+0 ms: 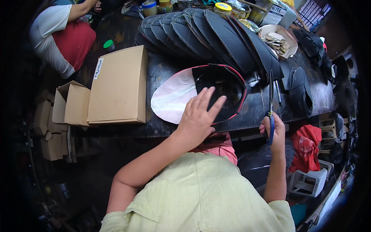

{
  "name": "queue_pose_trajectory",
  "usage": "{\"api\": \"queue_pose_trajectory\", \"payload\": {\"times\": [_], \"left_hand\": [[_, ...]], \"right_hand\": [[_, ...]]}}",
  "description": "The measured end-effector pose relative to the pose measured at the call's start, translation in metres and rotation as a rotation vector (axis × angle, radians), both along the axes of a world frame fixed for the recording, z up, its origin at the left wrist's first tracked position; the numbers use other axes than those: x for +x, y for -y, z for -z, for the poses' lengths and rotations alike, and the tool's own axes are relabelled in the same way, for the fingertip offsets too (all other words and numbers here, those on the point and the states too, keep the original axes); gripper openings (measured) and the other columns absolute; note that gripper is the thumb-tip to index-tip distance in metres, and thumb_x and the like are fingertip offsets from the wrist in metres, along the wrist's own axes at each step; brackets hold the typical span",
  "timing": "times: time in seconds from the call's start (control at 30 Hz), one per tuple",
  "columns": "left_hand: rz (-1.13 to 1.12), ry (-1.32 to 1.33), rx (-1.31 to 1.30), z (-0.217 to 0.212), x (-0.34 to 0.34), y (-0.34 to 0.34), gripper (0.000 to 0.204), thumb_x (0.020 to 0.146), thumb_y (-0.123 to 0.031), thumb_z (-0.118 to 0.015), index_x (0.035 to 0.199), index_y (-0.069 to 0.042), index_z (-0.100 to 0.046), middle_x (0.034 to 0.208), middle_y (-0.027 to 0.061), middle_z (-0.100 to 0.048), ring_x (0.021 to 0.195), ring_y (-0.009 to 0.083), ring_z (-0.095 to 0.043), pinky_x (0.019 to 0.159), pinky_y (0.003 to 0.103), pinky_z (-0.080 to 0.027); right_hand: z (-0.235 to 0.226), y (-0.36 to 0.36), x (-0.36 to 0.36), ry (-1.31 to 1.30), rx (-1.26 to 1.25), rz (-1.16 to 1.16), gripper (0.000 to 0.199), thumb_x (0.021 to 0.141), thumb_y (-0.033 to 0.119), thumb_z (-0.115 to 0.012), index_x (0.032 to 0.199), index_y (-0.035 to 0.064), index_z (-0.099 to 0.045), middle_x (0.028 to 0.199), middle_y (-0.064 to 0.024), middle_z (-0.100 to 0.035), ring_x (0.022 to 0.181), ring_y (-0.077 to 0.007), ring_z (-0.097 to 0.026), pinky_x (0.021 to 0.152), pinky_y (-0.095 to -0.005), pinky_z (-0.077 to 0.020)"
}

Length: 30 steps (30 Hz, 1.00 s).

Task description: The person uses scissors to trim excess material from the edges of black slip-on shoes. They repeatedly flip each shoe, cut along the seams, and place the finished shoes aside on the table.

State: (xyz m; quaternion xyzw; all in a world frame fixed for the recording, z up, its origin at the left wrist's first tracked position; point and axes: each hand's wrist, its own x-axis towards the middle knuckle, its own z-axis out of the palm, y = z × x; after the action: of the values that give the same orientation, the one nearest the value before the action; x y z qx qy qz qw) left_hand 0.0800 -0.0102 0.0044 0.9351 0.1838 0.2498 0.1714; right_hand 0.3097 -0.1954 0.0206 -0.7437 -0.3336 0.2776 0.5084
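Note:
A shoe upper (174, 94) lies on the dark table in front of me, its pale lining turned up at the left and its black inside edged in red at the right. My left hand (199, 116) rests over its near side with fingers spread, nothing gripped in them. To the right, my right hand (273, 129) is closed around the blue handle of a pair of scissors (271, 104). The blades point away from me, beside the stack of black stitched shoe uppers (216, 38). How far the blades are apart is hard to see.
A closed cardboard box (118, 85) and a small open box (71, 103) stand at the left. At the back are jars (148, 7) and a bowl of scraps (284, 38). More black pieces (299, 91) lie right. Another person (63, 34) sits at the far left.

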Motion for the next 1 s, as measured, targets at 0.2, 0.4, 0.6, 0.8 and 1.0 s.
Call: {"api": "queue_pose_trajectory", "payload": {"times": [0.2,0.4,0.6,0.8,1.0], "left_hand": [[-0.010,0.004,-0.415,-0.035,-0.012,-0.033,0.026,0.091,-0.005,-0.073,0.116,-0.003,-0.070,0.091,0.0190,-0.072,0.085,0.0321,-0.074,0.077,0.040,-0.056],[0.325,0.692,-1.410,-0.063,-0.068,-0.096,0.053,0.101,-0.017,-0.070,0.146,0.003,-0.050,0.134,0.0125,-0.067,0.119,0.0170,-0.067,0.105,0.031,-0.052],[0.162,0.320,-1.536,-0.004,-0.077,-0.083,0.080,0.098,-0.035,-0.075,0.159,-0.003,-0.034,0.141,0.0161,-0.060,0.127,0.0231,-0.061,0.108,0.033,-0.049],[0.118,0.100,-1.094,-0.012,-0.066,-0.043,0.124,0.069,-0.063,-0.091,0.159,-0.002,-0.032,0.145,0.0248,-0.052,0.138,0.0318,-0.050,0.116,0.037,-0.037],[0.052,0.114,-1.156,-0.039,-0.045,-0.027,0.088,0.064,-0.039,-0.099,0.132,0.000,-0.058,0.112,0.0154,-0.072,0.104,0.0234,-0.070,0.095,0.035,-0.054]], "right_hand": [[0.031,0.015,0.002,-0.221,-0.078,0.022,0.026,0.106,0.027,-0.063,0.092,0.0055,-0.061,0.076,-0.0012,-0.061,0.066,-0.0066,-0.059,0.061,-0.0227,-0.0486],[0.036,0.001,-0.021,-0.408,-0.130,-0.329,0.022,0.101,0.024,-0.070,0.098,0.0032,-0.063,0.079,-0.0037,-0.065,0.069,-0.0102,-0.061,0.063,-0.0260,-0.0512],[0.022,-0.025,-0.042,-0.700,-0.024,-0.665,0.024,0.096,0.022,-0.076,0.100,0.0002,-0.066,0.085,-0.0045,-0.068,0.075,-0.0116,-0.065,0.070,-0.0269,-0.0537],[-0.001,-0.013,-0.058,-0.411,-0.135,-0.736,0.033,0.088,0.011,-0.079,0.116,-0.0030,-0.069,0.102,-0.0081,-0.073,0.092,-0.0150,-0.067,0.085,-0.0295,-0.0541],[-0.018,0.012,-0.053,-0.497,-0.063,-0.672,0.042,0.087,0.008,-0.079,0.125,-0.0035,-0.067,0.122,-0.0108,-0.069,0.109,-0.0179,-0.065,0.095,-0.0328,-0.0525]]}}
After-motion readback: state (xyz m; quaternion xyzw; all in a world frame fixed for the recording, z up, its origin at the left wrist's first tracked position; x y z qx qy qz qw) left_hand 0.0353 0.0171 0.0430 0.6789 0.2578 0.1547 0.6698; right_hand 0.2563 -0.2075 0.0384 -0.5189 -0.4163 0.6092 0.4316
